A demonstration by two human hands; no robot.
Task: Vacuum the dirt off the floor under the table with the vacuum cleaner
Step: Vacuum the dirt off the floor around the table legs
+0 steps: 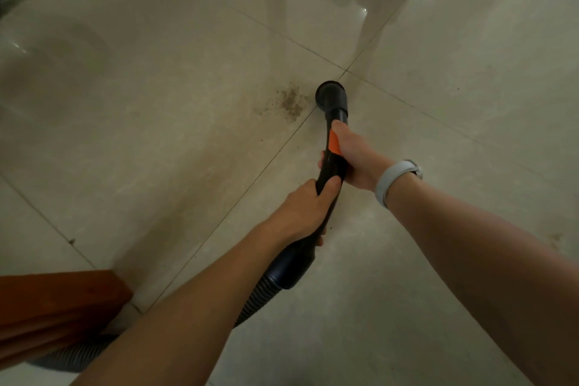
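Floor (438,260): pale tiles, dim light.
Dirt (289,102): just left of nozzle (329,94).
Right hand (354,157): wraps vacuum wand (333,166) behind nozzle.
Left hand (305,213): grips wand behind, perhaps near hose (260,294).

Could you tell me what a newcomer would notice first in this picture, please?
Both hands grip the black vacuum handle at centre: the right hand forward by the orange patch, the left hand behind. Its round nozzle sits just right of a dirt patch on the pale tiled floor.

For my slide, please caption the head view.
Both hands hold the vacuum nozzle beside the dirt on the floor.
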